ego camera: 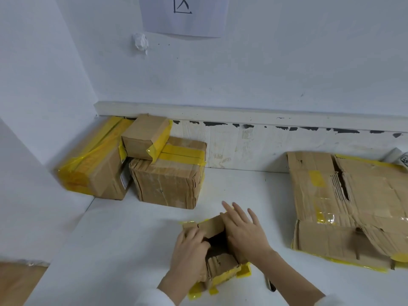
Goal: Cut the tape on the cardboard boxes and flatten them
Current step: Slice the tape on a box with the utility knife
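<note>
Brown cardboard box (217, 250), opened, sits on the white surface (132, 239) between our hands.

Our left hand (189, 252) curls over its left wall; our right hand (242, 230) lies flat, fingers spread, on the right flap. We should press both walls outward evenly, probably collapsing it along the creases, away from the cutter (271, 283).

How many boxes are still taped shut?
3, all at the back left: a long box by the wall, a wrinkled box beside it, and a small box resting on top. More may be hidden.
</note>
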Motion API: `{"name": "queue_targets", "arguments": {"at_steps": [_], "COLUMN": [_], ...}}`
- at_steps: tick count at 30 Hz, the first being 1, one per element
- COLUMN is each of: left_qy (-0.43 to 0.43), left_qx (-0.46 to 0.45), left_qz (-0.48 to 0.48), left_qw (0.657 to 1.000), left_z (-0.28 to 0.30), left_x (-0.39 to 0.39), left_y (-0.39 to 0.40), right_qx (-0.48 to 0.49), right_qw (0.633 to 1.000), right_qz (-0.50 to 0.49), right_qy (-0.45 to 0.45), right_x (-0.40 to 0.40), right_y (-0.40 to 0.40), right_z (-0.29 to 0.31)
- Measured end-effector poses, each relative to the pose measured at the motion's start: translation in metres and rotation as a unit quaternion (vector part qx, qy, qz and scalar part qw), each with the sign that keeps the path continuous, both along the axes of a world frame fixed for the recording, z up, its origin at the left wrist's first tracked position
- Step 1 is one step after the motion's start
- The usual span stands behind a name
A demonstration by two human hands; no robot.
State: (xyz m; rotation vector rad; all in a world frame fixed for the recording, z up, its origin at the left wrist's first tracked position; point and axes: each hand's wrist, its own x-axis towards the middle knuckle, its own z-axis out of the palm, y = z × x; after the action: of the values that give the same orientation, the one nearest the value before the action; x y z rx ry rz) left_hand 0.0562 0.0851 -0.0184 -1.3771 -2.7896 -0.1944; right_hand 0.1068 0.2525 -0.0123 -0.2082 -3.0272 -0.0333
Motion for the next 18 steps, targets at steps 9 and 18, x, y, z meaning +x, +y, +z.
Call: {"name": "queue_targets", "arguments": {"at_steps": [9,18], "left_qy": [-0.128,-0.139], "left_qx": [-0.124,0.130], "left_qz": [0.035,-0.079], "left_qw": [0.983,0.978], "left_z": [-0.020,-0.034], "left_x": [0.014,0.004], "left_y": [-0.001,-0.031], "right_qx": [0.064,-0.175], "right_qw": [0.991,0.974], "right_qz": [-0.067,-0.071], "right_qy": [-0.092,-0.125], "right_x": [-0.024,-0.044], "right_y": [-0.037,0.017], "right_z": [-0.013,0.002]}}
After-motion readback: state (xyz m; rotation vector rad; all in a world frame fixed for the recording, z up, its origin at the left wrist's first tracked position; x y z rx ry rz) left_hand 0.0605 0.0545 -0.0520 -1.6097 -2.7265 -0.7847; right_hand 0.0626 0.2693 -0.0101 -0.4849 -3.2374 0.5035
